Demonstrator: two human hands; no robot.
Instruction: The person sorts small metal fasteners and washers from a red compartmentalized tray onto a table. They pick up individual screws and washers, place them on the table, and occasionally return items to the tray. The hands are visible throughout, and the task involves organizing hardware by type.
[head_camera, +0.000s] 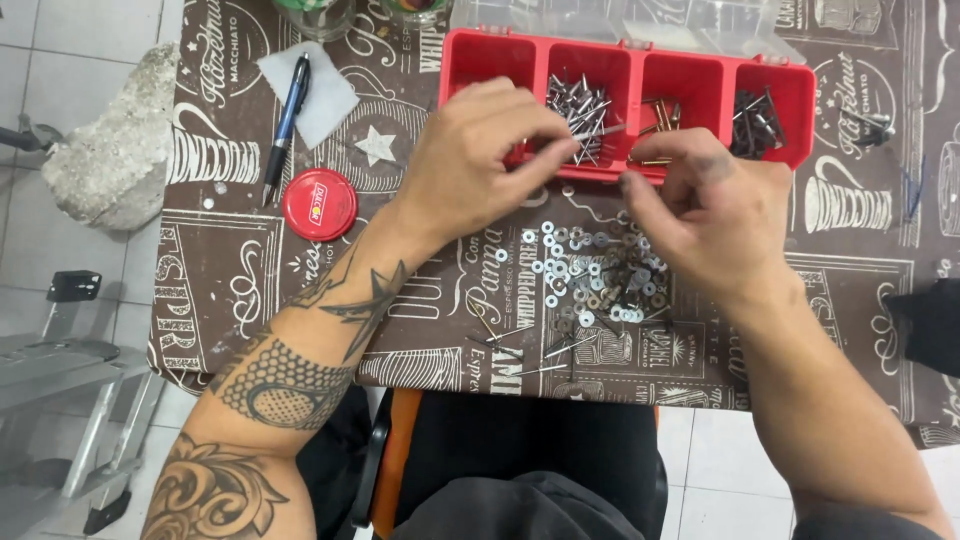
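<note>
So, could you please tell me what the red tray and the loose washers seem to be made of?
Tray: probably moulded plastic, given its uniform glossy red walls and thin dividers. Washers: apparently metal, bright silvery rings, a few duller and darker.

A small table (230, 270) carries everything, covered by a brown cloth printed with white coffee-themed lettering and cup drawings. At the far edge sits a red compartment tray (480, 55) with four sections, its clear lid (620, 20) folded back behind it. To the left lie a blue pen (286, 115), a white scrap of paper (322, 90) and a round red lid (320, 204). In the middle a heap of small washers (580, 275) spreads over the cloth, with a few loose nails (545, 350) nearer the front edge. Two glass jars (315, 15) stand at the far left corner.
</note>
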